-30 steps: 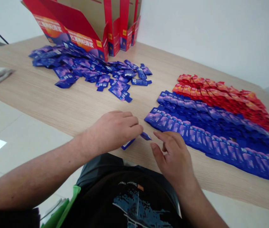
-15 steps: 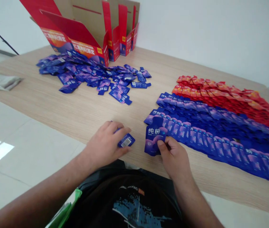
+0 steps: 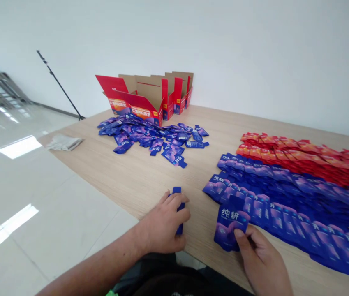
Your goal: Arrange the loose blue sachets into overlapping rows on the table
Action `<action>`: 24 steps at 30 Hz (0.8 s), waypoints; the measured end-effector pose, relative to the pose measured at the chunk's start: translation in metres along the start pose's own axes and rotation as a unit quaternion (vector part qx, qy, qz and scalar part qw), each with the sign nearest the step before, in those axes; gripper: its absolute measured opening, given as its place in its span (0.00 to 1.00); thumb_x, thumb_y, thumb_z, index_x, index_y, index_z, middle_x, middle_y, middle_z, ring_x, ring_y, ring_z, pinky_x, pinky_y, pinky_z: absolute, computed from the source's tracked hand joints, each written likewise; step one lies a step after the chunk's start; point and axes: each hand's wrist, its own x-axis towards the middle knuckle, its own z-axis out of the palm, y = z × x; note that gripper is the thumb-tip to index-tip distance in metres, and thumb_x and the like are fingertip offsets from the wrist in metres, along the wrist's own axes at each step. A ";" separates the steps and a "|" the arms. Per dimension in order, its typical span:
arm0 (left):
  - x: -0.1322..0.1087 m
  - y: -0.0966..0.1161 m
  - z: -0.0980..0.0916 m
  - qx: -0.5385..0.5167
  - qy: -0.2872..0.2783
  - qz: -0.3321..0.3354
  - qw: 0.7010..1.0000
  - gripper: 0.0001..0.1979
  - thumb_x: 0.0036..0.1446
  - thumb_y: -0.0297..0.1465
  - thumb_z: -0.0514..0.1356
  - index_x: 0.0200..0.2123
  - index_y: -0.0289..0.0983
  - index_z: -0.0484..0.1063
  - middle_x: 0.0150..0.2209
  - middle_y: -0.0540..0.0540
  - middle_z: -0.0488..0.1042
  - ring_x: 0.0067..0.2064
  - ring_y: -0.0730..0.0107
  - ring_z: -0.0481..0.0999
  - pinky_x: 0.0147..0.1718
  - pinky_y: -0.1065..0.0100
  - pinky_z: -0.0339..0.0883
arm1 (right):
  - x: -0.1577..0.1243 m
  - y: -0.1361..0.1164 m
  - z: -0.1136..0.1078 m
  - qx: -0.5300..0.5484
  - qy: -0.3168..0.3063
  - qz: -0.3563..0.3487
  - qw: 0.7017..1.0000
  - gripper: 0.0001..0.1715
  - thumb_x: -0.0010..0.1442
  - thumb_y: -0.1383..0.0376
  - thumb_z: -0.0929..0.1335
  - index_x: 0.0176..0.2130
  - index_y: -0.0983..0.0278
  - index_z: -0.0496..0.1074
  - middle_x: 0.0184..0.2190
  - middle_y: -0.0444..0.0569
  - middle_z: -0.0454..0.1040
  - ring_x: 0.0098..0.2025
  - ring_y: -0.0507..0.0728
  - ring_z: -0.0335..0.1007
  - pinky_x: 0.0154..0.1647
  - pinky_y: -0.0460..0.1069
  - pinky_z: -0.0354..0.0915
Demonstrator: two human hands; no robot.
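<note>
My right hand (image 3: 262, 255) pinches a blue and purple pouch (image 3: 230, 226) by its right edge, thumb in front, printed face toward me. My left hand (image 3: 168, 224) is on the table, its fingers curled around another blue pouch (image 3: 177, 190) that is mostly hidden beneath them. Beyond the right hand, blue pouches (image 3: 262, 205) lie overlapped in long rows. Farther back on the table is a loose heap of blue pouches (image 3: 143, 133).
Red pouches (image 3: 291, 156) lie in rows behind the blue ones. Open red cardboard boxes (image 3: 145, 111) stand by the wall. A pale cloth (image 3: 65, 142) rests at the table's left edge. A thin black stand (image 3: 57, 84) rises from the floor.
The view has tilted up and turned left. My left hand has closed further over its pouch, which now stands more upright under the fingers. The right hand keeps its pouch.
</note>
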 end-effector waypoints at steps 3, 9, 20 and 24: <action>0.001 -0.007 0.003 -0.024 0.015 0.019 0.999 0.20 0.54 0.41 0.73 0.46 0.40 0.75 0.68 0.31 0.67 0.70 0.39 0.69 0.76 0.32 0.53 | -0.003 0.008 0.004 -0.011 0.014 0.004 1.000 0.30 0.70 0.38 0.66 0.35 0.57 0.81 0.35 0.48 0.85 0.34 0.63 0.82 0.34 0.50 0.76; -0.003 -0.001 0.004 -0.014 0.064 -0.020 0.998 0.12 0.58 0.22 0.60 0.44 0.39 0.73 0.69 0.34 0.69 0.73 0.51 0.68 0.73 0.54 0.68 | -0.005 0.019 0.008 -0.004 0.017 -0.001 1.000 0.30 0.70 0.38 0.66 0.36 0.57 0.80 0.36 0.49 0.85 0.34 0.62 0.81 0.35 0.50 0.76; -0.030 -0.039 -0.028 0.085 0.092 -0.125 0.984 0.18 0.66 0.24 0.53 0.51 0.42 0.79 0.43 0.42 0.85 0.39 0.57 0.88 0.40 0.61 0.83 | 0.000 -0.017 0.005 0.053 0.005 0.001 0.999 0.24 0.70 0.47 0.66 0.32 0.59 0.78 0.31 0.50 0.81 0.34 0.61 0.76 0.37 0.52 0.70; -0.023 -0.048 -0.031 0.001 0.110 -0.105 0.988 0.13 0.67 0.41 0.56 0.42 0.48 0.82 0.43 0.49 0.87 0.41 0.56 0.87 0.39 0.60 0.81 | -0.001 -0.019 0.008 0.090 0.015 0.008 0.996 0.21 0.69 0.50 0.67 0.31 0.60 0.76 0.29 0.47 0.77 0.33 0.58 0.72 0.35 0.51 0.67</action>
